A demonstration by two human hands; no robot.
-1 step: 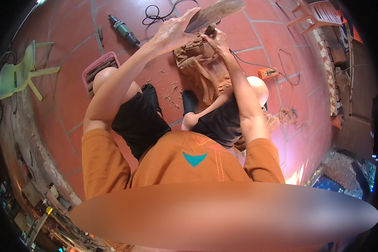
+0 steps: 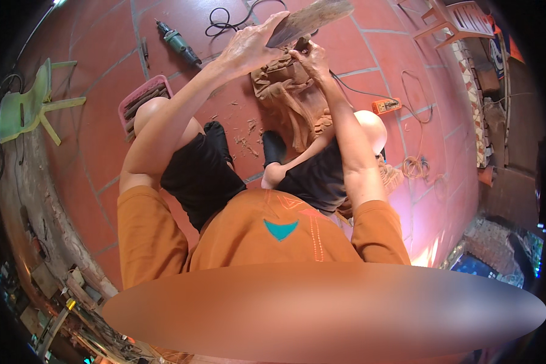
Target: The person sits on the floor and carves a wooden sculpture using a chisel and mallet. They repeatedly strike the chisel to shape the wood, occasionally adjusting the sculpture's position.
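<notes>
Head view, looking down: just past twelve o'clock, the person's left hand (image 2: 255,45) has its fingers wrapped around the near end of a flat wooden club (image 2: 312,23), whose long axis slants up toward two o'clock. The right hand (image 2: 313,60), just below, curls its fingers narrowly around a small dark piece (image 2: 302,43). Beneath, near twelve o'clock, a brown wood carving (image 2: 291,100) lies lengthwise from eleven toward five. At four o'clock, a blue item (image 2: 479,268) bears pale marks too small to read.
</notes>
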